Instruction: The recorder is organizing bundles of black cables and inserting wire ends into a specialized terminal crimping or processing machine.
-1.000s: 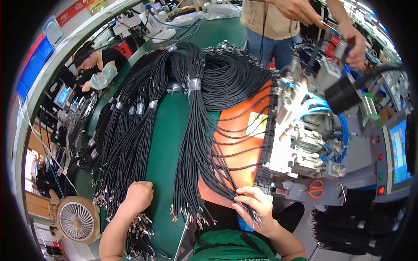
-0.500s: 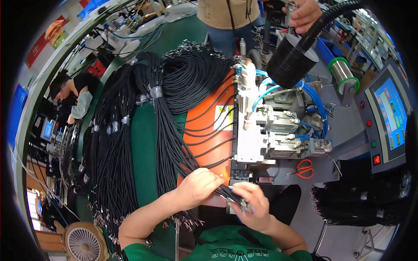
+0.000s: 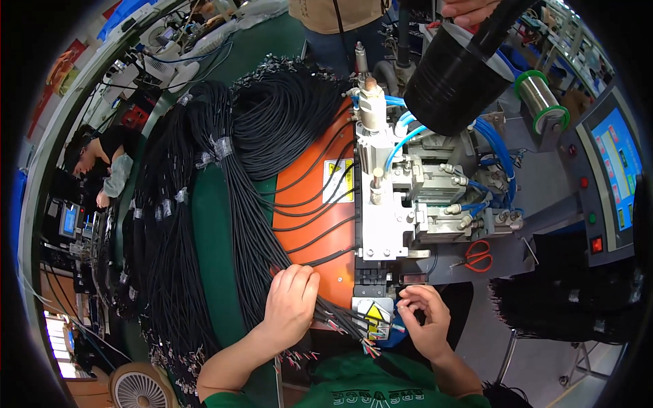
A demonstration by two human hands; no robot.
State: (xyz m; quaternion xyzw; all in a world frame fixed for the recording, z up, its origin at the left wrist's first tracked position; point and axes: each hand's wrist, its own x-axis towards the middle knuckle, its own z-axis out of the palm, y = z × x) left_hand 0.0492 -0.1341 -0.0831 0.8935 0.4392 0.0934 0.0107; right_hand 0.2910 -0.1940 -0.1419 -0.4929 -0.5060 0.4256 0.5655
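Note:
My left hand is wrapped round a bundle of black cables at the front edge of the orange plate. Beyond its fingers the stripped cable ends fan out, showing small coloured wires. These ends lie over and in front of a metal plate with a yellow warning triangle. To the right of them is my right hand, loosely curled, with a gap between thumb and fingertips and nothing visible held. Several single cables run across the orange plate into the metal clamping machine.
A black lamp-like cylinder hangs over the machine, near another person's hand. Red-handled scissors, a solder wire spool and a control screen are at the right. More cable bundles cover the green table at left.
My right hand has moved right, off the cable ends, which now spread out. My left hand has shifted slightly left, still on the bundle. The view has shifted slightly.

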